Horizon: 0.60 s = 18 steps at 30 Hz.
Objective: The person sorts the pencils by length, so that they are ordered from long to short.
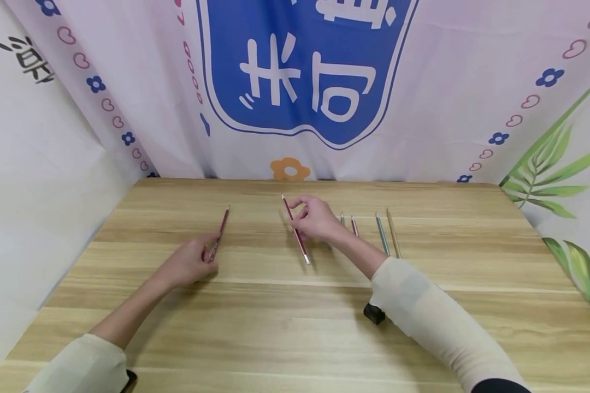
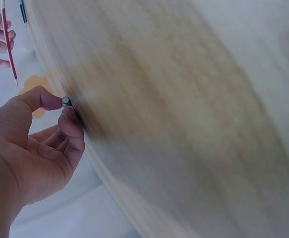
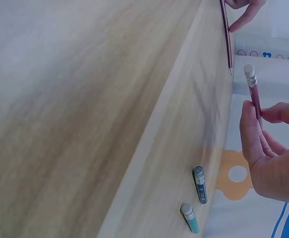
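Note:
My left hand pinches a dark red pencil between thumb and fingers, low over the left part of the table, its tip pointing away. In the left wrist view the near end of that pencil shows end-on between the fingertips. Toward the middle, my right hand pinches a second red pencil partway along its length. This one has a white eraser on its near end and is held above the table, slanting with its tip to the far left.
Right of the right hand lie a green pencil, a pinkish-red pencil, a blue-green pencil and a gold pencil, partly hidden by the arm. A printed curtain hangs along the far edge of the wooden table.

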Available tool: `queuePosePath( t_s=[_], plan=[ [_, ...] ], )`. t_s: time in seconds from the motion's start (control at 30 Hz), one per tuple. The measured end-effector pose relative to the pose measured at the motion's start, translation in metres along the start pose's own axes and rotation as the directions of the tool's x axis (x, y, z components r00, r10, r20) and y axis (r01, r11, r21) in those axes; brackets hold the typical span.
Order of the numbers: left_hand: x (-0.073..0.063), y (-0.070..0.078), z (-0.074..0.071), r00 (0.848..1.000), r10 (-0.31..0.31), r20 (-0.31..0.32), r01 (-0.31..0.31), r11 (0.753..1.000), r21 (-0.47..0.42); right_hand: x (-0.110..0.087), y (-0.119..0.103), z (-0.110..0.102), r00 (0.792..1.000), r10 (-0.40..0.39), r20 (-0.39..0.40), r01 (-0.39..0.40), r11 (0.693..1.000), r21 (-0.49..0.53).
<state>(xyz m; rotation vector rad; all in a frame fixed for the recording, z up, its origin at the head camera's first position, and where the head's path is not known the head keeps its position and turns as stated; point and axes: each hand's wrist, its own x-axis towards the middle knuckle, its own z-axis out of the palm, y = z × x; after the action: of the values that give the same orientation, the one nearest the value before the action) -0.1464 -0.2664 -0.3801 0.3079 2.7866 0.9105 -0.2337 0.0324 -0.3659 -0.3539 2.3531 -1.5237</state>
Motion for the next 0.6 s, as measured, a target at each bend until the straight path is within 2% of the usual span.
queuePosePath(
  t_s=[0.37, 0.6],
  plan=[
    [-0.0013, 0.001, -0.0011, 1.0, 0.019, 0.014, -0.018, 1.0, -0.018, 0.0001, -0.0013, 0.0038, 1.0, -0.006, 0.012, 0.005, 1.0, 0.015],
    [-0.0007, 0.001, -0.0022, 1.0, 0.004, 0.026, -0.003, 1.0, -0.027, 0.0004, -0.0018, 0.0066, 1.0, -0.015, 0.028, 0.014, 1.0, 0.01]
  ],
)
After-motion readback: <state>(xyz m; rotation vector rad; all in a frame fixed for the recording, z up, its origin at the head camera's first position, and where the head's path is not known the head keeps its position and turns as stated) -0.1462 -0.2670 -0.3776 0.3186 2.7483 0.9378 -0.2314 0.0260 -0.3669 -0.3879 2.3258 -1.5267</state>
